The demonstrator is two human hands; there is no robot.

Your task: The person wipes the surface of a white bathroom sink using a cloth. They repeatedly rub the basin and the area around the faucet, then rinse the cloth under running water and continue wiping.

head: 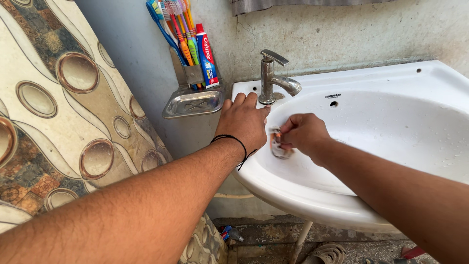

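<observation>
Basin (391, 122) right of my hands lay open. Tap (273, 73) stood just behind my left hand (243, 122); soap dish (193, 102) and wall blocked left.

Your left hand (243, 122) rests on the left rim of the washbasin (312, 195), just in front of the tap (273, 78). Your right hand (303, 134) sits to its right, inside the bowl, holding a small scrub pad (278, 146) against the inner wall. The tap stands on the back ledge, spout over the bowl. Left of the basin, a soap dish (193, 102) hangs on the wall; a holder with toothbrushes (178, 29) and a toothpaste tube (206, 56) sits directly above it. A patterned panel (63, 122) stands far left. The drain pipe (300, 239) runs below the basin.
</observation>
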